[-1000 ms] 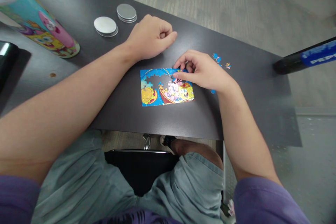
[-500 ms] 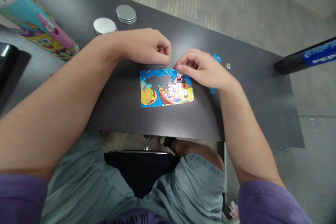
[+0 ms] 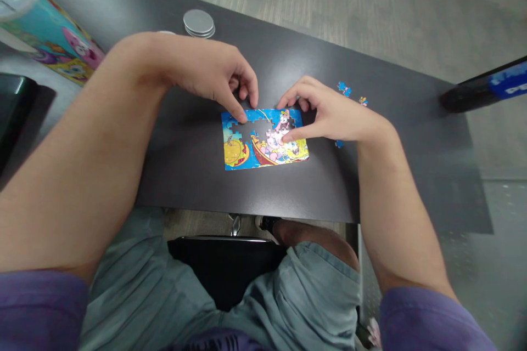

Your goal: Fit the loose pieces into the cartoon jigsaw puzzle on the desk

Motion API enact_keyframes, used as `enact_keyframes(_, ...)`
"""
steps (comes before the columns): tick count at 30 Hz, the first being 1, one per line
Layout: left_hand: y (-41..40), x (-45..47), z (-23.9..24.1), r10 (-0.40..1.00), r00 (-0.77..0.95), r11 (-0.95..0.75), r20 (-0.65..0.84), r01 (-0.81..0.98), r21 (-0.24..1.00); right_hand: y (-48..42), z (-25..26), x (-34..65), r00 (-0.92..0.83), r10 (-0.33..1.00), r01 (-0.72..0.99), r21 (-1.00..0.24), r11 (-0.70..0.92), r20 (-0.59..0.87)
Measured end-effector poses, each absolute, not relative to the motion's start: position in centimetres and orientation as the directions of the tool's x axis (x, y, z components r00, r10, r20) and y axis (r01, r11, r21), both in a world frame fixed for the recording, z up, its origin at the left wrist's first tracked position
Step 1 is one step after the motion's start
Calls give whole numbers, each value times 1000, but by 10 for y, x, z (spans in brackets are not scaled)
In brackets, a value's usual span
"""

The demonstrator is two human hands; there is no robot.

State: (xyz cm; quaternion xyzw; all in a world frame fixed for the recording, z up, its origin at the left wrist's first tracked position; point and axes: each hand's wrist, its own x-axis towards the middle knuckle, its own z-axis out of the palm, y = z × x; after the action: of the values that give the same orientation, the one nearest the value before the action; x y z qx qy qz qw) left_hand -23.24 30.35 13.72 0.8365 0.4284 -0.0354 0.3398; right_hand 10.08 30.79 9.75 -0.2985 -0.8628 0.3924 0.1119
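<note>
A cartoon jigsaw puzzle (image 3: 235, 153) lies flat on the dark table, with a gap in its upper middle and a smaller one near the right side. My left hand (image 3: 218, 72) is over its top edge, thumb and index finger apart, their tips touching or just above the blue border. Opposite it, my right hand (image 3: 325, 107) spreads over the right part: the thumb tip rests on the pink area and the index finger reaches the top edge. No piece shows between the fingers of either hand. Loose blue puzzle pieces (image 3: 344, 89) lie beyond my right wrist.
A small orange-and-blue piece (image 3: 363, 101) and another blue piece (image 3: 338, 143) lie near my right wrist. Stacked silver discs (image 3: 199, 22) sit at the back left. A cartoon-printed container (image 3: 61, 38) stands at far left, a dark bottle (image 3: 461, 97) at right.
My left hand has opened from a curled pose and come down to the puzzle's top edge. My right thumb and index finger have spread apart, the thumb now over the puzzle.
</note>
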Motion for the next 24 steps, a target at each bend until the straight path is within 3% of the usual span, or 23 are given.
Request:
enact_keyframes(13, 316, -236, 120, 651, 725, -480, -226, 623, 618, 307, 103, 104, -801, 595, 421, -766, 486, -63)
enact_keyframes(24, 312, -231, 122, 662, 710, -507, -240, 661, 554, 306, 103, 104, -799, 597, 433, -762, 481, -77)
